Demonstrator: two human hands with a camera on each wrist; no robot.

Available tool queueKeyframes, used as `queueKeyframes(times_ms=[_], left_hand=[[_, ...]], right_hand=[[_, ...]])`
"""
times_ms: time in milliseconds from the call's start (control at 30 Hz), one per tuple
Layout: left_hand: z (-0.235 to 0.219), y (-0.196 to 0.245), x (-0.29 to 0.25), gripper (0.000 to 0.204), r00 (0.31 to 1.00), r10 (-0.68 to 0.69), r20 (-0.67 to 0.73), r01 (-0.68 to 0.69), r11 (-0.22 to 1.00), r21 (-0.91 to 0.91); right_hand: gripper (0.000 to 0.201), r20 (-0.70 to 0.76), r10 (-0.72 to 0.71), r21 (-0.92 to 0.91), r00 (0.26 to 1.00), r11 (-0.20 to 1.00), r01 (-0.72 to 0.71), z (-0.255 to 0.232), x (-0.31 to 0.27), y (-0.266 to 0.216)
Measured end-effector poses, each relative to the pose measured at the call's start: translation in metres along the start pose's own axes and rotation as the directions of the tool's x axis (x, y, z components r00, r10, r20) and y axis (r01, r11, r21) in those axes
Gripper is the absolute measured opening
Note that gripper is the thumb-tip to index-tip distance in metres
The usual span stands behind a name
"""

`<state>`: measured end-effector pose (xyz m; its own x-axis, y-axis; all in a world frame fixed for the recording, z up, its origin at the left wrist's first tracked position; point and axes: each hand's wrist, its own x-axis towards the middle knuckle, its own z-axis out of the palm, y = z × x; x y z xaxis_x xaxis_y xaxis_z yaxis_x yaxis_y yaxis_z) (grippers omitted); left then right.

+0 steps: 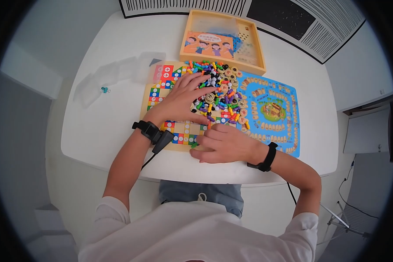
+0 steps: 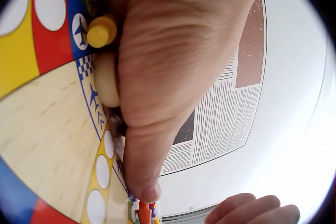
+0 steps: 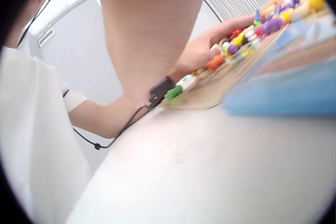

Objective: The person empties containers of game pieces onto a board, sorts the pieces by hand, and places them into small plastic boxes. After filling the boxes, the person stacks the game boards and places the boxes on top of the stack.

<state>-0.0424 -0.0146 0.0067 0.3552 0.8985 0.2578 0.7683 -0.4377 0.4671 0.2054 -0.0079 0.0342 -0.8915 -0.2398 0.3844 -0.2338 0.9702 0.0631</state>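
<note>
In the head view, the left hand spreads its fingers over the left side of a heap of small coloured pieces on a game board. Its thumb is stretched out beside an orange piece in the left wrist view. The right hand is at the board's front edge, its fingers loosely bent beside a green piece. That green piece lies at the board's edge in the right wrist view; no grip on it shows. Round wooden discs lie among the pieces.
Behind the board stands a wooden box with an orange booklet in it. A blue game board lies to the right. Clear plastic containers and small teal pieces are on the white table at left.
</note>
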Motion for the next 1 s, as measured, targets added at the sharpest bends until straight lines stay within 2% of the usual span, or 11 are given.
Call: queueKeyframes(times_ms=[133,233,433,533,600,667,733,800,867,933,1000], left_hand=[[0.003,-0.004,0.000,0.089,0.999,0.020,-0.032,-0.020,1.000,0.003],[0.005,-0.008,0.001,0.080,0.998,-0.011,-0.062,0.008,0.999,-0.041],[0.015,-0.017,0.002,0.071,0.992,-0.066,-0.111,0.052,0.990,-0.128],[0.009,-0.012,0.002,0.071,0.985,-0.063,-0.159,0.056,0.997,-0.053],[0.007,-0.006,0.001,0.072,0.979,-0.059,-0.196,0.067,0.997,0.037],[0.005,-0.005,0.001,0.075,0.978,-0.072,-0.196,0.089,0.993,0.077],[0.008,-0.007,0.002,0.076,0.980,-0.089,-0.179,0.094,0.995,0.019],[0.012,-0.010,0.006,0.077,0.981,-0.102,-0.163,0.097,0.995,-0.039],[0.015,-0.009,0.008,0.077,0.981,-0.115,-0.159,0.118,0.993,0.010],[0.017,-0.009,0.010,0.078,0.979,-0.104,-0.174,0.116,0.991,0.061],[0.019,-0.011,0.012,0.080,0.977,-0.107,-0.185,0.110,0.994,0.007]], right_hand=[[0.017,-0.013,0.062,0.020,0.998,0.998,-0.062,0.021,0.014,0.001],[0.017,0.103,0.042,-0.129,0.994,0.991,-0.029,0.027,0.010,0.009],[0.017,0.107,0.232,-0.165,0.967,0.963,-0.213,0.013,-0.017,0.024],[0.023,0.074,0.367,-0.155,0.927,0.923,-0.353,0.007,-0.029,0.030],[0.039,0.064,0.539,-0.056,0.840,0.842,-0.536,0.001,-0.035,0.027],[0.052,0.054,0.567,-0.110,0.822,0.822,-0.559,-0.010,-0.038,0.027],[0.066,0.041,0.595,-0.164,0.803,0.796,-0.582,-0.014,-0.046,0.029],[0.080,0.078,0.687,-0.101,0.723,0.727,-0.680,-0.007,-0.059,0.036],[0.085,0.098,0.680,-0.126,0.727,0.733,-0.668,-0.002,-0.062,0.047],[0.085,0.073,0.673,0.087,0.736,0.731,-0.677,0.007,-0.061,0.060],[0.087,0.022,0.646,0.122,0.763,0.756,-0.643,0.015,-0.054,0.076]])
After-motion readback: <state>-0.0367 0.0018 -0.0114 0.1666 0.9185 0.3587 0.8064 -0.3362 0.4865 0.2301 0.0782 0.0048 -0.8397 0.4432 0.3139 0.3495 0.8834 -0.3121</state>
